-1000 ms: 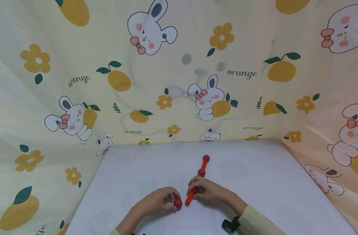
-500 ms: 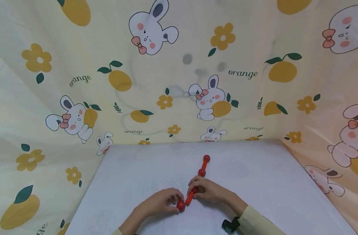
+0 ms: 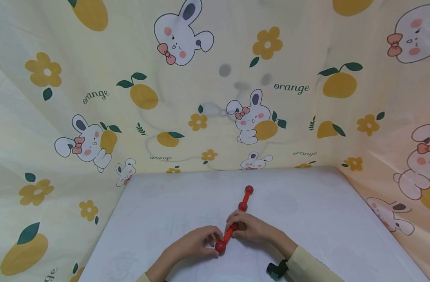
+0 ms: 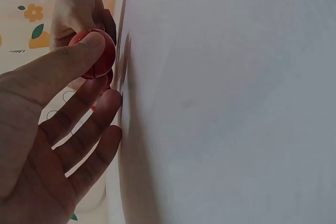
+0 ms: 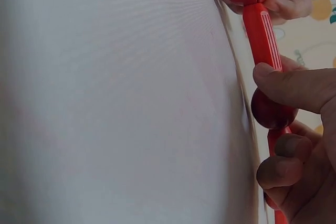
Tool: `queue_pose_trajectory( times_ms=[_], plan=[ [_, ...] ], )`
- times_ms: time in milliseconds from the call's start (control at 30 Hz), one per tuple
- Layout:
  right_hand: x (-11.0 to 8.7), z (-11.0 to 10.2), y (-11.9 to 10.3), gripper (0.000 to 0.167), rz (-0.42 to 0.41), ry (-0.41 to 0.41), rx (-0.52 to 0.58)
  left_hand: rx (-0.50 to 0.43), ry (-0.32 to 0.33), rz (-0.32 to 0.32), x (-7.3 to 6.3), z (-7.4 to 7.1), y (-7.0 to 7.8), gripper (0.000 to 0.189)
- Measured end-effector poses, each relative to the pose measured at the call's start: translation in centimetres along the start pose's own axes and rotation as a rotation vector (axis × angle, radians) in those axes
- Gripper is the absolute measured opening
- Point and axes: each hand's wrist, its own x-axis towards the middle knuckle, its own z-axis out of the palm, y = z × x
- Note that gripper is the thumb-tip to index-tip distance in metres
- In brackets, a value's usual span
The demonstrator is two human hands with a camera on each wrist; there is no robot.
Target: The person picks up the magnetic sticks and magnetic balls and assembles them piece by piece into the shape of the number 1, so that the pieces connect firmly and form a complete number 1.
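A chain of red balls and orange-red rods lies slantwise over the white table. My right hand grips it near its lower end, thumb on a ball and the base of a ribbed rod. Between thumb and fingertips, my left hand pinches a red ball. That ball touches the near end of the rod, as the right wrist view also shows. In the left wrist view my thumb lies across the ball, and the other fingers spread loosely below. Part of the chain is hidden behind my right hand.
The white tabletop runs back to a curtain printed with rabbits, oranges and flowers, which also hangs on both sides. A dark green and black object sits by the right sleeve.
My left hand has carried its ball to the right until it meets the rod's near end. The right hand stays almost still on the chain.
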Motion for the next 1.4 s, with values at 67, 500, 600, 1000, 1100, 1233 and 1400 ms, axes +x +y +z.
queue_pose_trajectory(
  times_ms=[67, 500, 600, 1000, 1100, 1233, 1400],
  plan=[
    [0.0, 0.0, 0.0, 0.03, 0.004, -0.002, 0.011, 0.001, 0.0, -0.004, 0.1, 0.1, 0.1, 0.04],
    [-0.5, -0.6, -0.2, 0.033, -0.028, 0.048, 0.025, 0.012, -0.015, -0.025, 0.3, 0.2, 0.9, 0.04],
    [-0.9, -0.9, -0.3, 0.032, -0.039, 0.099, 0.01, 0.009, -0.024, -0.015, 0.5, 0.2, 1.0, 0.041],
    [-2.0, -1.0, 0.1, 0.032, 0.016, 0.199, -0.051, -0.027, -0.046, -0.06, 0.8, 0.5, 1.4, 0.042],
    [-1.9, -0.9, 0.1, 0.034, 0.058, 0.172, -0.044, -0.031, -0.049, -0.065, 0.7, 0.5, 1.2, 0.042],
    [-1.7, -0.7, 0.1, 0.036, 0.092, 0.143, -0.021, -0.027, -0.056, -0.059, 0.7, 0.4, 1.1, 0.041],
    [-1.6, -0.5, 0.1, 0.038, 0.097, 0.128, -0.008, -0.039, -0.06, -0.057, 0.7, 0.5, 1.2, 0.039]
  ],
)
